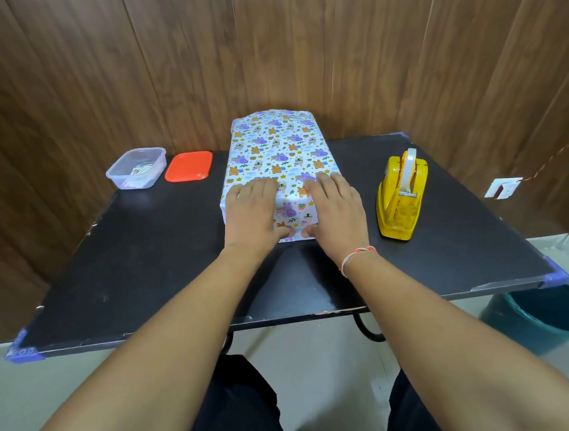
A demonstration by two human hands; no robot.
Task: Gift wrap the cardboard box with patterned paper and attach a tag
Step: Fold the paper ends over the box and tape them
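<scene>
both my hands lie on the near end of the wrapped box point(276, 154), which sits in the middle of the table point(142, 255) with its long side running away from me. my left hand point(253, 214) is spread flat, fingers straight over the top near edge, palm down the near face, thumb pressing the patterned paper point(293, 214) low on that face. my right hand point(336, 210) mirrors it just beside, fingers flat on top, thumb tip pressed near the left thumb. neither grip closes round anything; both are wide and pressing the paper flat. whether a loose flap lies under my palms i cannot tell, they cover it.

right of my right grip, near but apart, stands the yellow tape dispenser point(400, 195). beyond and left of my left grip, well apart, lies the red lid point(188, 166), and just left of it the clear plastic tub point(137, 168) with small bits inside, maybe tags. a thread band point(355, 257) circles my right wrist.
</scene>
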